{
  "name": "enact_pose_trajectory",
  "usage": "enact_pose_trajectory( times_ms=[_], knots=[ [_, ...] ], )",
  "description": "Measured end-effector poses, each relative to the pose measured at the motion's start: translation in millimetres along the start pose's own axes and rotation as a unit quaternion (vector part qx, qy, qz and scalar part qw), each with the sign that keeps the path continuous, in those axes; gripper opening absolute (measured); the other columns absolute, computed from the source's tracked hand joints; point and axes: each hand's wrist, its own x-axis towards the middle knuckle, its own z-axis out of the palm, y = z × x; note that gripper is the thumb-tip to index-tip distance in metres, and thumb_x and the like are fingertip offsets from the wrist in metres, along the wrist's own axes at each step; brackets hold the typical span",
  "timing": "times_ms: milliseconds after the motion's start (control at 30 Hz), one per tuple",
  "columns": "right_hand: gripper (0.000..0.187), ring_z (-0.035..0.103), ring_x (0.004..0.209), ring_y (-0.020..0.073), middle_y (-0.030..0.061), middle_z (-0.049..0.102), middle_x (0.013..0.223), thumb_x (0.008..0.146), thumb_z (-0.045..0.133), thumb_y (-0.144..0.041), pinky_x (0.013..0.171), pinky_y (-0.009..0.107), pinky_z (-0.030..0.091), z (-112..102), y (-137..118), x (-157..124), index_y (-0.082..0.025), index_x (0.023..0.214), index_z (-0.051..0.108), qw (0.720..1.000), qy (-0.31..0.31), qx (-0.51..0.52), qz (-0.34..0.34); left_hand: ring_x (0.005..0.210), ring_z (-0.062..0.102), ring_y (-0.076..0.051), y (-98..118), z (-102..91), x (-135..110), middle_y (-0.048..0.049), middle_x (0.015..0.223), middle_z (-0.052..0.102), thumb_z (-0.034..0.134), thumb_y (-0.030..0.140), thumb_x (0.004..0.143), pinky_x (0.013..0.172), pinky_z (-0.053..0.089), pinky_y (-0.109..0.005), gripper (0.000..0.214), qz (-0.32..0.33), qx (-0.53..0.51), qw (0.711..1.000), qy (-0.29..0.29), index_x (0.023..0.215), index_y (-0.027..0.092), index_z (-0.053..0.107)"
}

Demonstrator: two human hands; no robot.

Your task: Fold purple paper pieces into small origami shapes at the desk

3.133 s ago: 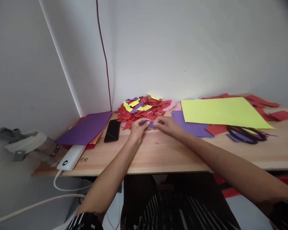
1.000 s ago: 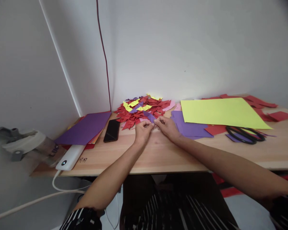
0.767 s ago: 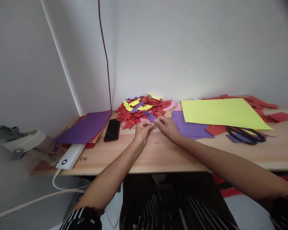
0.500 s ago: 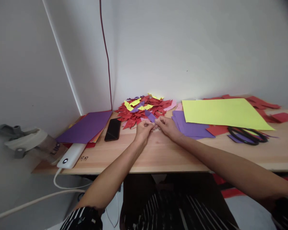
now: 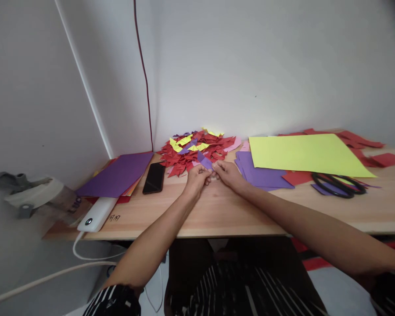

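Both my hands meet over the wooden table (image 5: 217,210), just in front of a heap of folded paper pieces (image 5: 197,149) in red, yellow and purple. My left hand (image 5: 197,179) and my right hand (image 5: 227,174) pinch a small folded purple paper piece (image 5: 204,160) between their fingertips. The piece sticks up and away from the fingers, tilted to the left. Fingers of both hands are closed on it.
A black phone (image 5: 154,177) lies left of my hands, beside a purple sheet (image 5: 118,174) and a white power bank (image 5: 97,214). To the right lie purple sheets (image 5: 261,174), a large yellow-green sheet (image 5: 307,153), black scissors (image 5: 337,184) and red paper scraps (image 5: 371,151).
About three seconds ago the purple piece lay low between my hands near the table. It now stands raised, pinched at its lower end. The hands barely moved in the last second.
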Motion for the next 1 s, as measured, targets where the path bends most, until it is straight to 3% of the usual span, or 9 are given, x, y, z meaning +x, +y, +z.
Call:
enact_pose_trajectory(
  times_ms=[400,567,1000],
  knots=[
    [0.045,0.049,0.051,0.0118,-0.0008,0.057,0.060,0.089,0.039,-0.062,0.052,0.027,0.041,-1.4,-9.5,1.0,-0.022,0.069,0.046,0.996,-0.047,0.076,0.001,0.045,0.052,-0.007,8.5,1.5,-2.3,-0.0025,0.055,0.059,0.065,0.032,0.071,0.043,0.034,-0.019,0.022,-0.010,-0.026,0.999,-0.039,0.063,0.013,0.058],
    [0.041,0.050,0.053,0.0114,-0.0018,0.056,0.061,0.084,0.051,-0.060,0.055,0.026,0.042,-3.8,-10.3,1.2,-0.022,0.070,0.045,0.993,-0.058,0.102,-0.021,0.043,0.052,-0.008,9.2,2.1,-3.2,-0.0024,0.054,0.059,0.064,0.032,0.072,0.042,0.034,-0.019,0.021,-0.027,-0.024,0.999,-0.039,0.063,0.013,0.058],
    [0.042,0.050,0.054,0.0131,-0.0018,0.055,0.058,0.086,0.048,-0.061,0.056,0.028,0.041,-7.6,-17.8,-1.4,-0.023,0.069,0.045,0.993,-0.067,0.090,-0.019,0.044,0.052,-0.007,17.6,2.0,-6.4,-0.0053,0.055,0.064,0.070,0.028,0.063,0.042,0.033,-0.019,0.019,-0.038,-0.017,0.998,-0.046,0.059,0.011,0.063]
  ],
)
